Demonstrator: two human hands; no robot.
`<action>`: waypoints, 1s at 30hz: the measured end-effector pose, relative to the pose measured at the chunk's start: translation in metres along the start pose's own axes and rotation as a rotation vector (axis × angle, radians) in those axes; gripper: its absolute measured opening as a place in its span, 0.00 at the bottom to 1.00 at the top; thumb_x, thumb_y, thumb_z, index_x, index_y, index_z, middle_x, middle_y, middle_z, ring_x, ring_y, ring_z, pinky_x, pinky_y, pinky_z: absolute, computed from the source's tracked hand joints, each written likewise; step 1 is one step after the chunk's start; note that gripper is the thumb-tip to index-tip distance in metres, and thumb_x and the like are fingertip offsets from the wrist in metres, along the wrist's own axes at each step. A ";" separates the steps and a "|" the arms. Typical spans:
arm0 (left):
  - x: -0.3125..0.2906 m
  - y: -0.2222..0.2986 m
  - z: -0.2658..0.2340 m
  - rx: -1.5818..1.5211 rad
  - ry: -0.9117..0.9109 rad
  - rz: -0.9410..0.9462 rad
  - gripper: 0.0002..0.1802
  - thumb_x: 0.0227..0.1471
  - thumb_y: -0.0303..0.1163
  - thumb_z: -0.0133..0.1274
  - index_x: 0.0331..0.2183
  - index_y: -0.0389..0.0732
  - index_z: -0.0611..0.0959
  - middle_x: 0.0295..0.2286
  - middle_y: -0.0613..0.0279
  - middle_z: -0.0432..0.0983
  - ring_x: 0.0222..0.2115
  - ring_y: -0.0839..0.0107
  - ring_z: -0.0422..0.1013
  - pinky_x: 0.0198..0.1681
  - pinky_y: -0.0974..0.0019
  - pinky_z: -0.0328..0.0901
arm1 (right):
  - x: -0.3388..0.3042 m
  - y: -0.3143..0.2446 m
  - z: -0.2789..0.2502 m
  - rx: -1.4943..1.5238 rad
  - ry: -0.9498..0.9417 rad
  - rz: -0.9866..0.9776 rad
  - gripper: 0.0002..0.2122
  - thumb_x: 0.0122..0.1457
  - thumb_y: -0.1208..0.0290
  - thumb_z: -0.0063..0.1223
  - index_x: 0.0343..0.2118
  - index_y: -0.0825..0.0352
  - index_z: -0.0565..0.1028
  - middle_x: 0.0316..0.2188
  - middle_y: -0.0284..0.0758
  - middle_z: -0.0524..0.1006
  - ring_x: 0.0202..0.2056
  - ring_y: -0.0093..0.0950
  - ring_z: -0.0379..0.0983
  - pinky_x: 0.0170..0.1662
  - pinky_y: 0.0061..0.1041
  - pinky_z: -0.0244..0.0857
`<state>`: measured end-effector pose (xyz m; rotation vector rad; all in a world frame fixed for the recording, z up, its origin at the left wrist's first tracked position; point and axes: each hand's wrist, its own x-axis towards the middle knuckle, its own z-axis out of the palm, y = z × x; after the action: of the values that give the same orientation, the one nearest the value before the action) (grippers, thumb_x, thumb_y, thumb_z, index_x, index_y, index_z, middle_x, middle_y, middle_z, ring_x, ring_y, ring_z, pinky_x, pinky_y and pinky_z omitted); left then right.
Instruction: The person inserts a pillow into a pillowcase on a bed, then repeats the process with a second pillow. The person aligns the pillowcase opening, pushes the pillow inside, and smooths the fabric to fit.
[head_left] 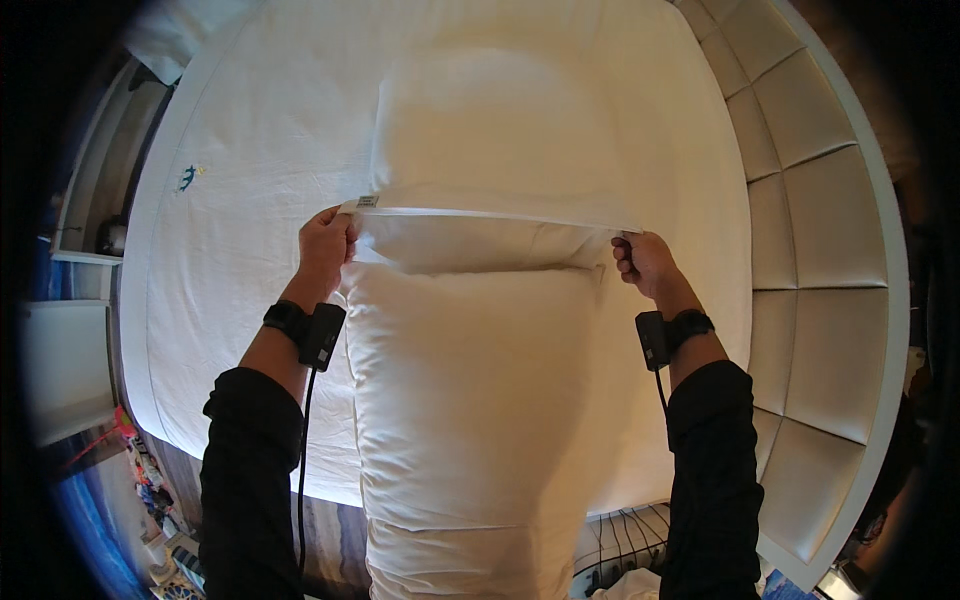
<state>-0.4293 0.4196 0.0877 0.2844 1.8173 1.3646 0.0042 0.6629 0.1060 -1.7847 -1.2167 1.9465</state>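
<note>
Item: one white pillowcase, spread on the bed toward 12 o'clock, its hem drawn nearly straight across the middle. Item: one white pillow, reaching from just short of that hem to 6 o'clock, past the bed's edge. Left hand, 10 o'clock: fingers closed on one end of the hem, beside a small label. Right hand, between 2 and 3 o'clock: fingers curled, pinching the other end. Hazards, as judged: an uneven pull could slip the narrow hem from either pinch; the pillow's near-square end could catch and bunch the lower layer (whether it lies within the opening cannot be told); its overhanging length could drag it toward 6 o'clock. Surroundings: black wrist devices, left and right, each trailing a cable that might snag; padded headboard, 3 o'clock, limiting rightward reach; blue embroidered motif and shelf unit, 10 o'clock; white panel, toward 8 o'clock; dark cords, 5 o'clock.
</note>
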 end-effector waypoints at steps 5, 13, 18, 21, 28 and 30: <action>0.010 -0.005 0.024 -0.346 -0.106 0.013 0.13 0.67 0.33 0.50 0.48 0.35 0.74 0.43 0.52 0.80 0.44 0.61 0.79 0.53 0.55 0.76 | 0.017 0.023 0.000 0.279 -0.024 -0.086 0.06 0.68 0.71 0.43 0.37 0.63 0.73 0.26 0.29 0.75 0.22 0.20 0.68 0.23 0.20 0.61; 0.023 -0.004 0.026 0.039 -0.291 0.211 0.16 0.64 0.43 0.54 0.42 0.39 0.84 0.41 0.65 0.81 0.43 0.76 0.73 0.54 0.67 0.66 | 0.028 0.019 -0.014 0.495 -0.092 -0.353 0.10 0.66 0.76 0.48 0.47 0.70 0.75 0.44 0.43 0.82 0.43 0.33 0.82 0.43 0.30 0.78; 0.013 -0.036 0.010 0.331 -0.214 0.015 0.17 0.57 0.44 0.59 0.31 0.39 0.84 0.24 0.76 0.67 0.25 0.80 0.62 0.28 0.70 0.62 | 0.032 0.061 -0.012 0.134 0.081 -0.266 0.09 0.63 0.75 0.51 0.43 0.75 0.75 0.41 0.45 0.82 0.41 0.36 0.82 0.48 0.36 0.79; 0.018 -0.048 -0.007 0.277 -0.227 -0.080 0.16 0.59 0.42 0.58 0.31 0.38 0.84 0.22 0.73 0.72 0.20 0.79 0.66 0.26 0.72 0.64 | 0.035 0.081 -0.008 0.107 0.119 -0.270 0.09 0.63 0.72 0.53 0.37 0.74 0.77 0.36 0.40 0.81 0.35 0.30 0.80 0.42 0.31 0.77; 0.005 -0.068 -0.011 0.111 -0.176 -0.187 0.14 0.60 0.39 0.56 0.37 0.38 0.85 0.31 0.60 0.82 0.30 0.73 0.78 0.35 0.68 0.71 | 0.042 0.098 0.006 -0.194 0.222 -0.314 0.15 0.63 0.65 0.52 0.25 0.72 0.77 0.21 0.32 0.75 0.24 0.22 0.71 0.27 0.26 0.67; -0.005 -0.069 -0.009 0.113 -0.175 -0.194 0.13 0.59 0.39 0.56 0.38 0.38 0.85 0.34 0.59 0.83 0.33 0.69 0.79 0.38 0.65 0.72 | 0.042 0.105 0.008 -0.272 0.246 -0.358 0.18 0.64 0.63 0.50 0.23 0.73 0.76 0.19 0.33 0.75 0.22 0.23 0.70 0.25 0.27 0.66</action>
<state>-0.4129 0.3835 0.0307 0.2702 1.7296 1.0716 0.0246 0.6215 0.0026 -1.7128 -1.6365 1.3772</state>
